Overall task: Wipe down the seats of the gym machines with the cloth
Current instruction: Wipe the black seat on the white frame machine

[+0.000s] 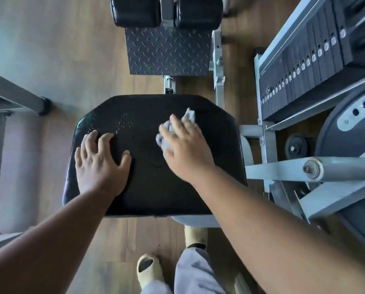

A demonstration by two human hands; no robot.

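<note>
A black padded seat (147, 187) of a gym machine fills the middle of the view, with small wet droplets on its far left part. My right hand (185, 149) presses a crumpled grey cloth (168, 132) flat onto the right half of the seat, fingers fairly straight over it. The cloth sticks out beyond my fingertips and to the left of the hand. My left hand (101, 162) rests spread on the left half of the seat, fingertips slightly bent, holding nothing.
Beyond the seat are a steel tread plate (168, 54) and two black roller pads (166, 11). A weight stack (304, 66) and grey frame with a pivot arm (336, 168) stand to the right. Another machine's leg (18, 96) is at left. My feet in sandals (149, 270) stand on the wooden floor.
</note>
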